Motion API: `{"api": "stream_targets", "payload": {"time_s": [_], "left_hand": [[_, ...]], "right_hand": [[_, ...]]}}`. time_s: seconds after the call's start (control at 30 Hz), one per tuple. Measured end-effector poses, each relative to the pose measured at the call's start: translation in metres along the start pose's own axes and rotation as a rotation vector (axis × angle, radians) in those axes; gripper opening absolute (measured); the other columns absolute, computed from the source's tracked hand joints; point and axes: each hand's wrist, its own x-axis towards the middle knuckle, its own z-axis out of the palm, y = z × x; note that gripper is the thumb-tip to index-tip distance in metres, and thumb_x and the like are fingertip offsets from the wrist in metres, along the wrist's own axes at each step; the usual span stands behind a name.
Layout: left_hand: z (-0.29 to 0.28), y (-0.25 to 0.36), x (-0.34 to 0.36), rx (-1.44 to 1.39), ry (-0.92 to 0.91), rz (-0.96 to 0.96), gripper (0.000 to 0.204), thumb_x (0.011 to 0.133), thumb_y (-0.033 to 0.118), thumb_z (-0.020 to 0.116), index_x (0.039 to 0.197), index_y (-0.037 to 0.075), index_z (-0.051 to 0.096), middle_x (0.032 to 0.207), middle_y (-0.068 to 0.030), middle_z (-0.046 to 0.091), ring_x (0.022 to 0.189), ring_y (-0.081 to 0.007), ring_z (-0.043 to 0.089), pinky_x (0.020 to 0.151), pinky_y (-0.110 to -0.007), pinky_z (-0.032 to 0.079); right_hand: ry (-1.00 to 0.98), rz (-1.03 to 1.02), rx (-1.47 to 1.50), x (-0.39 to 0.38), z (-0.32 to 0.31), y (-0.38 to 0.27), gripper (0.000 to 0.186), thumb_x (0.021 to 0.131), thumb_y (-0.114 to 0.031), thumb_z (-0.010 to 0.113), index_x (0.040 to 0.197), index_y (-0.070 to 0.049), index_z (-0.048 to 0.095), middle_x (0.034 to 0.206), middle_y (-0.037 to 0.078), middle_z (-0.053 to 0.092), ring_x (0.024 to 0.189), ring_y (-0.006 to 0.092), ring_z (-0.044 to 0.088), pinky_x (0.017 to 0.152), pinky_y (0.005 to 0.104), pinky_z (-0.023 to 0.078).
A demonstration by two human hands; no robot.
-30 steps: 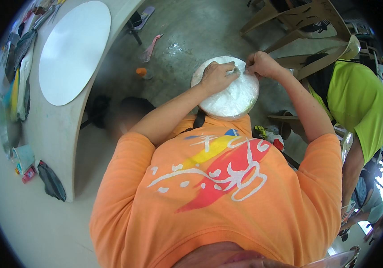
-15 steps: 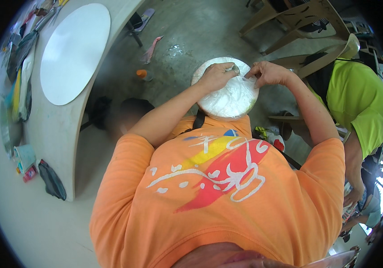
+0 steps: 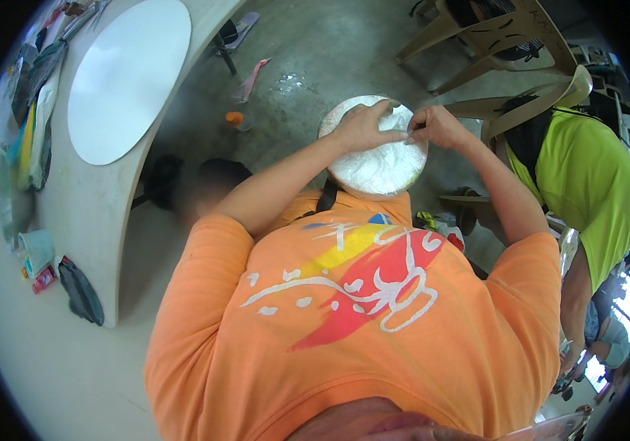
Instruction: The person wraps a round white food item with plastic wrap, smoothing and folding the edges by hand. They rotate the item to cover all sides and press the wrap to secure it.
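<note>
A round, white, disc-shaped thing (image 3: 379,169) rests at my lap, its top covered by shiny, crinkled material like clear plastic film. My left hand (image 3: 365,126) lies over its far left part, with thumb and fingers spread apart; the thumb points toward my right hand. At the disc's right edge, my right hand (image 3: 435,128) has its fingertips pinched together, close to or touching the left thumb tip. What the pinch holds, if anything, is too small to make out.
On my left stands a pale curved table (image 3: 101,220) bearing a white oval board (image 3: 129,81), bags and a cup (image 3: 37,250). A person in a lime-green shirt (image 3: 587,184) sits at right by tan plastic chairs (image 3: 502,33). A bottle with an orange cap (image 3: 235,117) is on the floor.
My left hand has opened out, its thumb reaching right. My right hand has shifted slightly, its fingertips now meeting near that thumb. The person at right has shifted a little.
</note>
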Motion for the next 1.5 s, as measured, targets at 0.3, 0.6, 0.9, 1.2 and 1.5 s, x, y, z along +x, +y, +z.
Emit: {"api": "stream_targets", "payload": {"time_s": [0.3,0.6,0.9,1.2,1.5], "left_hand": [[0.011,0.008,0.002,0.209,0.010,-0.036,0.070,0.063,0.038,0.073,0.122,0.009,0.050,0.117,-0.0161,0.051,0.105,-0.0358,0.049,0.092,-0.040,0.039],[0.012,0.015,0.002,0.238,0.033,-0.105,0.063,0.065,0.032,0.072,0.121,0.012,0.053,0.114,-0.0146,0.050,0.107,-0.0331,0.048,0.091,-0.039,0.040],[0.007,0.013,0.004,0.157,0.038,-0.061,0.062,0.066,0.029,0.069,0.120,0.004,0.051,0.116,-0.0171,0.051,0.108,-0.0307,0.050,0.092,-0.037,0.040],[0.002,-0.012,0.014,-0.274,0.028,-0.119,0.044,0.073,0.027,0.062,0.113,0.008,0.058,0.111,-0.0175,0.054,0.105,-0.0305,0.052,0.090,-0.038,0.040],[0.012,0.016,0.008,0.168,0.132,-0.084,0.027,0.072,0.021,0.067,0.098,0.018,0.066,0.105,-0.0078,0.054,0.099,-0.0279,0.053,0.085,-0.038,0.042]], "right_hand": [[0.418,-0.057,-0.013,-0.020,0.031,-0.002,0.013,0.065,-0.010,0.069,0.074,-0.003,0.065,0.069,0.007,0.061,0.064,0.0171,0.055,0.062,0.0300,0.044],[0.325,0.206,0.236,-0.014,0.032,-0.006,0.036,0.067,-0.008,0.064,0.102,-0.002,0.057,0.075,0.012,0.060,0.072,0.0230,0.056,0.069,0.0341,0.045],[0.591,0.138,-0.146,-0.017,0.056,-0.008,0.021,0.073,-0.005,0.057,0.094,0.001,0.059,0.081,0.017,0.060,0.079,0.0321,0.059,0.073,0.0383,0.045],[0.541,0.097,-0.010,-0.025,0.045,-0.019,0.013,0.075,-0.008,0.059,0.086,-0.002,0.063,0.083,0.013,0.060,0.084,0.0304,0.057,0.076,0.0371,0.044],[0.478,0.186,0.594,-0.025,0.045,-0.007,0.014,0.079,-0.010,0.062,0.089,0.000,0.064,0.076,0.001,0.057,0.073,0.0088,0.051,0.069,0.0229,0.041]]}}
